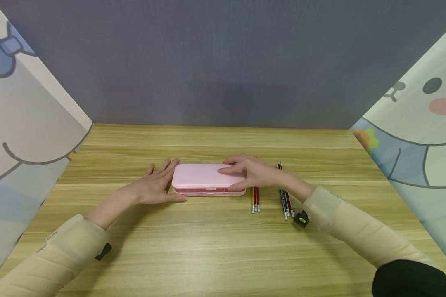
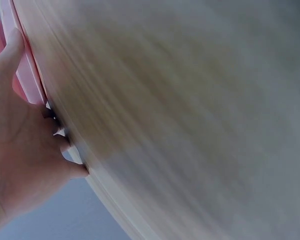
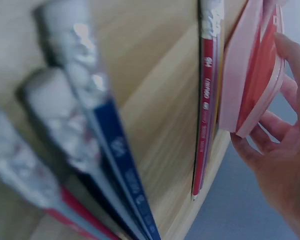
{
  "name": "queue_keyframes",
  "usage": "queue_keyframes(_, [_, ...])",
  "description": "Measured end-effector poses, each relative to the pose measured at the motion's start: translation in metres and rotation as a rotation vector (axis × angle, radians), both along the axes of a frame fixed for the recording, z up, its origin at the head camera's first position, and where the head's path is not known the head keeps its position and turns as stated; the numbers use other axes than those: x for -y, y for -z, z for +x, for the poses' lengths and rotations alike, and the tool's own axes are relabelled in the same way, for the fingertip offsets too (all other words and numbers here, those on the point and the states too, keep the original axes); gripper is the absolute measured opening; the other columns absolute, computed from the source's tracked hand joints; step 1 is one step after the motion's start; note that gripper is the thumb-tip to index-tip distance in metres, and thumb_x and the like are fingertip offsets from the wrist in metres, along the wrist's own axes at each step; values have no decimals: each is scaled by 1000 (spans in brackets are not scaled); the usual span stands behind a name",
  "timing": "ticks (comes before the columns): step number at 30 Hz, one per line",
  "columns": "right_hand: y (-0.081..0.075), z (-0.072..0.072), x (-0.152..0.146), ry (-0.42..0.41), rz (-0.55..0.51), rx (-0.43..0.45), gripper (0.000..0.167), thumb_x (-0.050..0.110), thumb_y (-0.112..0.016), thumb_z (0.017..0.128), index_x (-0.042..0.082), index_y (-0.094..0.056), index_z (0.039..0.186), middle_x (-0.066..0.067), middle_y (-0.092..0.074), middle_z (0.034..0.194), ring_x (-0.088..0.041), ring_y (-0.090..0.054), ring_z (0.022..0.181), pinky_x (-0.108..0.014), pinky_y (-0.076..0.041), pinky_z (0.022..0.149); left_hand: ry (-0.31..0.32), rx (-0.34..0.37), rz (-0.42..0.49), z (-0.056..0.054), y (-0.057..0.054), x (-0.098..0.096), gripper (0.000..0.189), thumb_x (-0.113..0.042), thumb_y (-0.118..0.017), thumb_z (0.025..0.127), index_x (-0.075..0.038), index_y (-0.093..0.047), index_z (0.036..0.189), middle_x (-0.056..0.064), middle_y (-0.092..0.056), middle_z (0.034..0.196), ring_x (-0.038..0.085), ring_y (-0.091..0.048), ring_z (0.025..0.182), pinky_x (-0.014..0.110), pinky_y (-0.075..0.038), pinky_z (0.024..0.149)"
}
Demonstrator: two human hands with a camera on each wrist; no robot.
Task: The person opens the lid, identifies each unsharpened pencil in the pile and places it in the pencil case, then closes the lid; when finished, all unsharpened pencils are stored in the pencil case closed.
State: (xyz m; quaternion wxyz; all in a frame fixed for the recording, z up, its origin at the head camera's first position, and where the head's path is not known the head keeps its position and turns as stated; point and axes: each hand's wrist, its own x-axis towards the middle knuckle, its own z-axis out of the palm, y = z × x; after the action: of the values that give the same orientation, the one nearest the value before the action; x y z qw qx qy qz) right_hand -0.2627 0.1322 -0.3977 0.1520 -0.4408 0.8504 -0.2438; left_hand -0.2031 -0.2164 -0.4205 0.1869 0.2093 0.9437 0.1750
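Observation:
A pink pencil case (image 1: 197, 175) lies lengthwise on the table, its lid slightly raised along the front so that a red inside shows. At its left end is my left hand (image 1: 152, 187), fingers extended past the side and thumb against the lower front edge. My right hand (image 1: 258, 171) grips the lid at the right end, thumb at the front and fingers over the top and far side. In the right wrist view the gap between lid (image 3: 267, 75) and base (image 3: 237, 70) is visible. The left wrist view shows the thumb touching the case (image 2: 30, 75).
Just right of the case lies a small group of pencils (image 1: 256, 200), partly under my right hand. Further right, another group of pencils (image 1: 285, 202) lies beneath the right wrist. A grey panel (image 1: 223, 62) stands behind the wooden table (image 1: 208, 247), with cartoon-printed cloths at both sides.

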Motion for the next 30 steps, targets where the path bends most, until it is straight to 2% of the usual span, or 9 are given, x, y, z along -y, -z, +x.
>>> queue_keyframes(6, [5, 8, 2, -26, 70, -156, 69, 46, -82, 85, 25, -58, 146, -17, -48, 158, -40, -44, 146, -61, -38, 119, 1, -10, -11, 1, 0, -1, 121, -76, -60, 87, -6, 0, 165, 14, 3, 175, 39, 3, 162, 72, 3, 124])
queue_keyframes(14, [12, 12, 2, -56, 109, -308, 70, 49, -79, 87, 27, -54, 149, -18, -50, 157, -38, -47, 144, -55, -44, 116, -10, -34, -29, 2, 1, -2, 122, -79, -59, 86, -6, -2, 165, 13, 0, 175, 38, -1, 163, 71, -1, 125])
queue_keyframes(18, [13, 14, 2, -72, 122, -340, 70, 48, -77, 89, 25, -52, 150, -20, -48, 158, -40, -46, 145, -55, -42, 118, -30, -50, -37, 3, 2, -2, 128, -81, -60, 84, -7, 6, 165, 16, -3, 174, 37, -5, 163, 70, -5, 126])
queue_keyframes(20, [13, 15, 2, -73, 127, -336, 70, 47, -76, 90, 24, -51, 151, -21, -47, 158, -40, -45, 147, -56, -39, 120, -21, -77, -34, 3, 1, -2, 129, -79, -63, 84, -8, 9, 165, 17, -3, 174, 38, -6, 162, 69, -8, 126])
queue_keyframes(23, [12, 16, 3, -73, 128, -338, 69, 45, -76, 91, 23, -51, 151, -22, -46, 158, -40, -46, 147, -57, -37, 121, 41, -143, -29, 4, -2, -6, 123, -73, -66, 86, -11, 3, 166, 14, -3, 175, 39, -7, 162, 68, -13, 126])
queue_keyframes(27, [12, 18, 3, -70, 128, -351, 68, 43, -76, 91, 22, -52, 151, -22, -47, 158, -40, -48, 146, -57, -38, 120, 168, -254, -52, 5, -7, -14, 105, -69, -64, 90, -18, -13, 167, 11, -9, 175, 37, -11, 162, 64, -17, 128])
queue_keyframes(30, [13, 19, 3, -66, 135, -352, 68, 45, -74, 91, 22, -51, 151, -22, -45, 159, -40, -47, 146, -56, -38, 120, 261, -333, -109, 6, -6, -18, 93, -66, -57, 96, -24, -12, 167, 9, -11, 175, 34, -12, 162, 60, -20, 128])
